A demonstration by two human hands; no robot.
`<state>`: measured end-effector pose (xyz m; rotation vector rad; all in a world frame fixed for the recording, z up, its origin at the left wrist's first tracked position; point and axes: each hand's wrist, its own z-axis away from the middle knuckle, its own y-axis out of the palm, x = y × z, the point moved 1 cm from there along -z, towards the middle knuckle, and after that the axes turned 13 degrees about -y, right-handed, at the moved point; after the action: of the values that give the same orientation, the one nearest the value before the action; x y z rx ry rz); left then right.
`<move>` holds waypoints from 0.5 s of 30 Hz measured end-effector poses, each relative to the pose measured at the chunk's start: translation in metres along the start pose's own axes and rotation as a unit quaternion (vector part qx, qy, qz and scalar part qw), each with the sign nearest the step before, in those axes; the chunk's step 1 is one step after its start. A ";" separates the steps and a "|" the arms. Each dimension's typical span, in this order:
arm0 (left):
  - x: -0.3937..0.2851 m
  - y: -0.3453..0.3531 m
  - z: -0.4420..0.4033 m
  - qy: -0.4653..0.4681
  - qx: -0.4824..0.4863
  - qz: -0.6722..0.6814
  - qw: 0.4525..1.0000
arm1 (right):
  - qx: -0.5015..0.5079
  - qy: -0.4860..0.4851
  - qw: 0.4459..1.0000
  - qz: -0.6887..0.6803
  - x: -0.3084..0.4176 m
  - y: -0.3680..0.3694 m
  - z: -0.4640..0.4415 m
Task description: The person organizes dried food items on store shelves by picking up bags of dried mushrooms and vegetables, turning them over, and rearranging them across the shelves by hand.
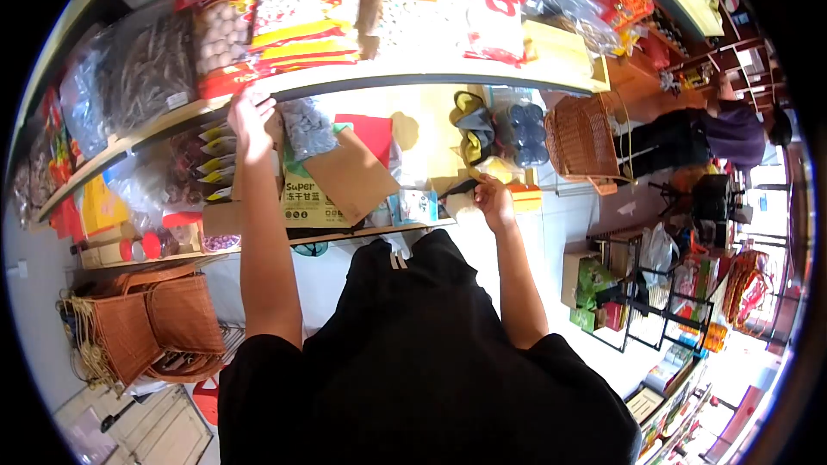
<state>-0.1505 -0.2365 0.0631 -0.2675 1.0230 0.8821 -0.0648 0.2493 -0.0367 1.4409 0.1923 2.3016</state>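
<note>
My left hand [251, 119] is raised to the front edge of the upper shelf [370, 77], just under a red bag of round, nut-like goods [226, 34]. Its fingers look loosely apart, with nothing seen in them. Over the lower shelf, my right hand [494, 201] has its fingers curled together. It is beside a pale yellow item [498, 169] and a dark strip; what lies between the fingers is too small to make out. To its left are a brown cardboard sheet [355, 174], a red sheet [369, 131] and a grey plastic-wrapped bundle [308, 127].
Black-and-yellow gloves [472, 127] and dark wrapped bottles [524, 133] sit on the lower shelf. A wicker basket [579, 139] stands at its right end; more baskets [155, 327] are at lower left. A person in a dark top [732, 133] is at far right, beyond a black rack [659, 301].
</note>
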 end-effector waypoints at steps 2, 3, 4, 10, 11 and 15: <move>-0.001 0.003 -0.001 0.008 -0.020 -0.007 1.000 | -0.016 0.005 1.000 0.024 0.002 -0.007 0.001; 0.000 0.003 -0.003 0.004 -0.030 -0.005 1.000 | -0.013 0.007 1.000 0.026 0.001 -0.011 0.000; -0.001 0.004 -0.004 0.007 -0.041 0.003 0.999 | -0.008 0.010 1.000 0.027 0.002 -0.013 -0.001; 0.000 -0.008 0.000 0.006 -0.003 -0.050 0.999 | -0.011 -0.018 1.000 -0.012 0.008 -0.025 -0.002; -0.002 -0.012 0.003 0.017 0.017 -0.103 0.994 | -0.011 -0.017 1.000 -0.019 0.009 -0.027 -0.002; -0.005 -0.013 0.046 0.017 0.024 -0.183 0.983 | 0.000 -0.004 1.000 -0.010 0.016 -0.041 -0.005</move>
<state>-0.1130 -0.2209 0.0886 -0.4162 0.9853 0.5213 -0.0643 0.2933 -0.0390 1.4421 0.2026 2.2796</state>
